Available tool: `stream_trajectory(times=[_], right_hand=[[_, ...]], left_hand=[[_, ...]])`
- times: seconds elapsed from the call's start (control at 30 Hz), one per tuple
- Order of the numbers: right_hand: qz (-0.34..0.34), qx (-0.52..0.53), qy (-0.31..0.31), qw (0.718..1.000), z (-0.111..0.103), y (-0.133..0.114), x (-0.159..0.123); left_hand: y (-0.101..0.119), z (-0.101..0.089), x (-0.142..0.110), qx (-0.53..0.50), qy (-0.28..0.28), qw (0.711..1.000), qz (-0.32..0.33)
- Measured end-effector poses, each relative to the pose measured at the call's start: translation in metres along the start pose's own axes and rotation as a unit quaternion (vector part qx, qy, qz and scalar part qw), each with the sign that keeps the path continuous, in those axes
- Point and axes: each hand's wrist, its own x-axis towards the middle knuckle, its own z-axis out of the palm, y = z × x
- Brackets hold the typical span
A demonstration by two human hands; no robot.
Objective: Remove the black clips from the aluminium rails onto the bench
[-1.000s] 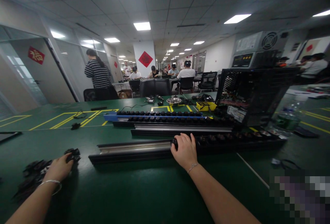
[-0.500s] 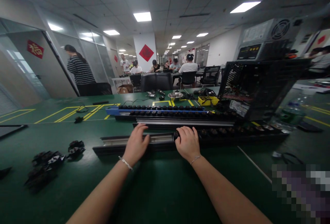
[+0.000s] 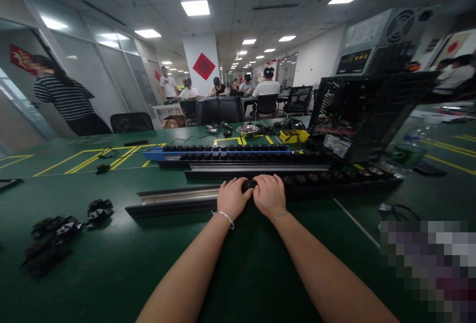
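A long black rail [image 3: 178, 197] with a silvery inner channel lies across the table in front of me. My left hand [image 3: 233, 199] is closed from the left around a small black part [image 3: 249, 185] seated in this rail. My right hand [image 3: 270, 196] grips the same part from the right, and the two hands nearly touch. Most of the part is hidden by my fingers. To the right of my hands, a row of black parts [image 3: 320, 180] sits in the rail. Several loose black parts [image 3: 52, 234] lie on the table at the left.
Behind stand another rail [image 3: 260, 167] and a blue strip [image 3: 156, 154] beside rows of black parts. Further back are a metal bowl [image 3: 247, 130] and a yellow tray [image 3: 294, 136]. An open computer case [image 3: 375, 115] and a bottle [image 3: 409, 149] are at the right. People sit beyond.
My left hand has moved right along the rail and closed on the black part beside my right hand. The right hand stays at the part. The view has shifted slightly.
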Motion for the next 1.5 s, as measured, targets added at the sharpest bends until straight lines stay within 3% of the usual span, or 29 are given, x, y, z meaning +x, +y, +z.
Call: stream_trajectory(times=[1.5], right_hand=[[0.003, -0.007, 0.003, 1.0, -0.003, -0.003, 0.001]], left_hand=[[-0.072, -0.046, -0.017, 0.035, -0.052, 0.997, -0.053]])
